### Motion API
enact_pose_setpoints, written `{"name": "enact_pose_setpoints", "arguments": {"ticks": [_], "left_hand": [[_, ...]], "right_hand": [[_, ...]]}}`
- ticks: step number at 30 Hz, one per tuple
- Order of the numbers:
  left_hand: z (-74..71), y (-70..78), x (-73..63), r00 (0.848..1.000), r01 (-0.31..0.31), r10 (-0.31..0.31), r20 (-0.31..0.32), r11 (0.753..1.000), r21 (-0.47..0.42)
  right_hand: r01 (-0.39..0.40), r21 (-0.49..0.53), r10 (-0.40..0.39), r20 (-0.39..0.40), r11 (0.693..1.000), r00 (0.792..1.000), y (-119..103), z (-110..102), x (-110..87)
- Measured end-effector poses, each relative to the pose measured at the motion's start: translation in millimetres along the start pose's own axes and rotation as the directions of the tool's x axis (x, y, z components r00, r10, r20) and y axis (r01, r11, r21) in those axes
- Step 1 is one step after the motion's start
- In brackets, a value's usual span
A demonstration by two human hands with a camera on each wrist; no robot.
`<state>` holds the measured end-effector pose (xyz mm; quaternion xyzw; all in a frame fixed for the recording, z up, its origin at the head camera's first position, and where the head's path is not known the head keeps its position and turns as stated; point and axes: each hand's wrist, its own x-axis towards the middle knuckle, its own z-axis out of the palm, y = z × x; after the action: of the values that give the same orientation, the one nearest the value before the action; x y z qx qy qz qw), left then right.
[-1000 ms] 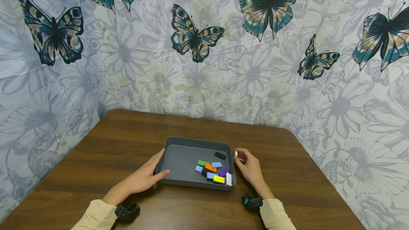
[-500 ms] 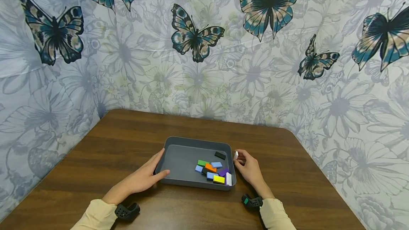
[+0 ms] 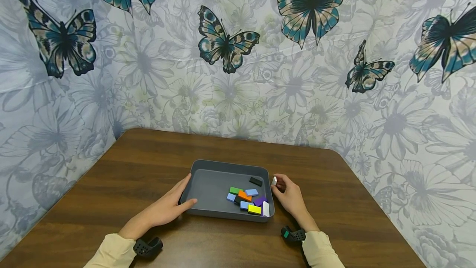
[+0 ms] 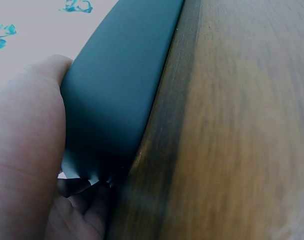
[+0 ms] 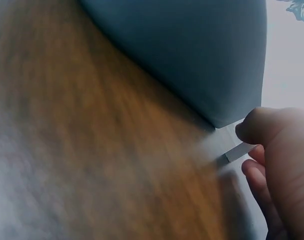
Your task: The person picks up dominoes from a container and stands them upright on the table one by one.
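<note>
A grey tray [image 3: 212, 185] lies on the table with several small coloured rectangular blocks in its right half. My left hand [image 3: 165, 206] grips the tray's near left corner, the thumb at the near rim and the fingers along the left wall. In the left wrist view, the fingers [image 4: 91, 210] reach round the tray's end. Just outside the right wall, my right hand [image 3: 290, 195] pinches a white block [image 3: 274, 180] between thumb and fingers. The right wrist view shows this block's [image 5: 238, 152] thin edge close over the table. Another white block [image 3: 265, 209] leans at the near right corner.
Inside the tray are a black block [image 3: 255, 181] apart at the back, plus green [image 3: 236, 190], orange [image 3: 244, 195], blue [image 3: 251, 192], purple [image 3: 259, 201] and yellow [image 3: 254, 209] blocks bunched together. The wooden table [image 3: 156, 152] ends at a butterfly-patterned backdrop [image 3: 167, 94].
More of the white block shows above my right fingertips than a second ago; the block has turned slightly. The left hand, the tray and the blocks in it stay put.
</note>
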<state>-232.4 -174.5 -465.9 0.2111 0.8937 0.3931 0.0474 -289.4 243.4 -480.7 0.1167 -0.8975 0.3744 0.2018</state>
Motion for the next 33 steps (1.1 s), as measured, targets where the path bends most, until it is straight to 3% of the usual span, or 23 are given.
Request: {"name": "enact_pose_setpoints", "arguments": {"ticks": [7,17,25,33], "left_hand": [[0.8,-0.9,-0.2,1.0,0.006,-0.006,-0.003,1.0,0.004],[0.8,-3.8,1.5,1.0,-0.007,0.007,-0.001,1.0,0.001],[1.7,-3.5,1.5,1.0,0.01,-0.01,0.001,1.0,-0.004],[0.4,-1.4,0.5,1.0,0.003,-0.003,-0.002,1.0,0.006]], "right_hand": [[0.019,0.01,-0.018,-0.018,1.0,1.0,-2.3,-1.6,0.2],[0.109,0.041,-0.105,-0.105,0.993,0.989,-11.8,-4.6,1.1],[0.261,-0.027,-0.262,-0.161,0.965,0.952,-20.2,-4.7,-1.6],[0.387,-0.041,-0.389,-0.099,0.921,0.916,-30.5,-4.6,-2.8]]}}
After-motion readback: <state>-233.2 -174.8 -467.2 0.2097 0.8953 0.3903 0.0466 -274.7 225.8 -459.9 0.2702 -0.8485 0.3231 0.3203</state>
